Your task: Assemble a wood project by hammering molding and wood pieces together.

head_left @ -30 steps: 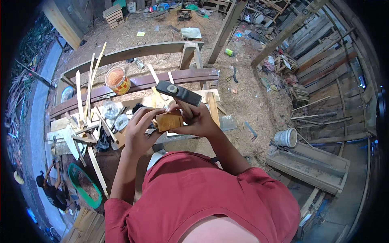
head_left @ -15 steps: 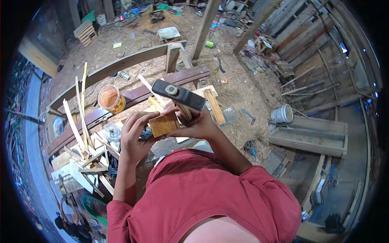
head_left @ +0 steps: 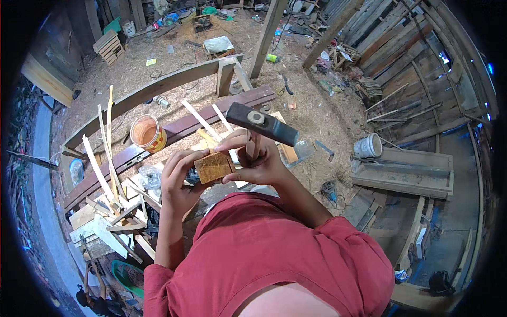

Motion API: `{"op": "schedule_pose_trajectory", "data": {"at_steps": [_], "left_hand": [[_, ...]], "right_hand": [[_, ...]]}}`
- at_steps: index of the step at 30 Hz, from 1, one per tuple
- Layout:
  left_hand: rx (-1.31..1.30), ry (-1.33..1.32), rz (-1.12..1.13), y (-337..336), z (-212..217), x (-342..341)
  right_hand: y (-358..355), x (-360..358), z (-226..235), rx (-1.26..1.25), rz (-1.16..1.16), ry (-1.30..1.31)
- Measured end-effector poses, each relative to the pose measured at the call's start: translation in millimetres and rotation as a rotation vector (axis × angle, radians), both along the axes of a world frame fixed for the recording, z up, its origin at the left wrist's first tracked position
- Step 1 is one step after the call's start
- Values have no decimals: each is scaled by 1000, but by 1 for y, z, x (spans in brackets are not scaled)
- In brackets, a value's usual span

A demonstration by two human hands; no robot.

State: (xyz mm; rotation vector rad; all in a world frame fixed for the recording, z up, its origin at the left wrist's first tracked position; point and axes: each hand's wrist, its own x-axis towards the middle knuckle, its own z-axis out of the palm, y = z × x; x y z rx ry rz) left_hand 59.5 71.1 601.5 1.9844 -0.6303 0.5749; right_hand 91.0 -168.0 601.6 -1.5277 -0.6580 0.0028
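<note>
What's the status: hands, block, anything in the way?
Left hand gripping wooden block. Right hand holding hammer, thumb at block. Block's end face toward camera. Loose wood strips beyond the hands; no obvious obstruction.

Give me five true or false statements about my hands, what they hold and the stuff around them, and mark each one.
1. The right hand holds a black-headed hammer with a wooden handle. True.
2. The hammer's head rests on the ground. False: it is raised, above the right hand in the picture.
3. The left hand grips a golden-brown, rectangular wooden block. True.
4. A round, yellow-sided bucket with a reddish inside stands to the picture's left of the hammer. True.
5. Both sleeves are bright green. False: the sleeves are red.
</note>
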Motion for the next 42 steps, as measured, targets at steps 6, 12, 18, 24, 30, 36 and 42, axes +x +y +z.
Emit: {"op": "schedule_pose_trajectory", "data": {"at_steps": [6, 12, 18, 24, 30, 36, 42], "left_hand": [[-515, 433, -118, -5, -86, 7], [-577, 454, -117, -35, -90, 12], [-494, 584, -83, -57, -84, 30], [-469, 675, -172, -92, -95, 41], [-357, 1218, -392, -88, -178, 37], [153, 654, 283, -131, -197, 12], [404, 926, 575, -123, -285, -35]], "right_hand": [[10, 11, -4, -1, -172, 42], [-10, 16, 4, -65, -178, 339], [-35, 30, -4, -92, -256, 441], [-86, 33, -5, -58, -250, 492], [-139, 61, -60, 6, -281, 444], [-201, 80, -174, -233, -371, 761], [-214, 49, -352, -964, -350, 498]]}}
